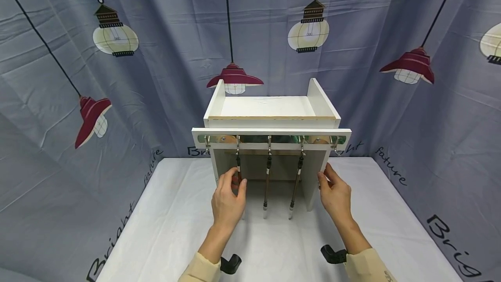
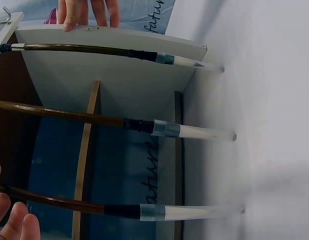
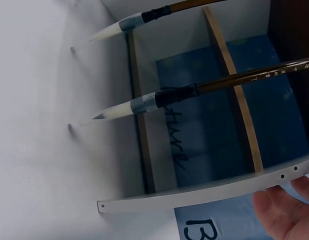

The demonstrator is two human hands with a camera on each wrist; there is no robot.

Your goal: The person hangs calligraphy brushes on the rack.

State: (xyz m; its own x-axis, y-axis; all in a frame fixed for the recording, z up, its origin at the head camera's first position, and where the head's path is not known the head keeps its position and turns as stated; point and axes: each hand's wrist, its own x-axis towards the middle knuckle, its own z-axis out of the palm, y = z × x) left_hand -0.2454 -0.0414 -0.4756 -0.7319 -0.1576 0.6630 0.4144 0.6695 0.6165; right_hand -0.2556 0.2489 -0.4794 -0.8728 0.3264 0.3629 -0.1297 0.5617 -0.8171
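A white wooden stand [image 1: 313, 173] has a mirrored strip [image 1: 258, 139] of metal hooks across its front. Several writing brushes hang there, tips down, among them a middle brush [image 2: 164, 128] and a right brush [image 3: 194, 90]. My left hand [image 1: 228, 199] holds the left brush [image 2: 119, 210], its shaft passing between thumb and fingers; part of the grip is hidden. At the stand's right side panel [image 3: 209, 195], my right hand [image 1: 334, 193] rests its fingertips against the front and outer edge. No right fingers show on the panel's inner face.
Above the hooks is a shallow white tray [image 1: 270, 108]. A white cloth [image 1: 176, 212] covers the table under the stand. The curtain [image 1: 156, 77] behind has printed lamps. Black camera mounts [image 1: 231, 264] stick out beside both wrists.
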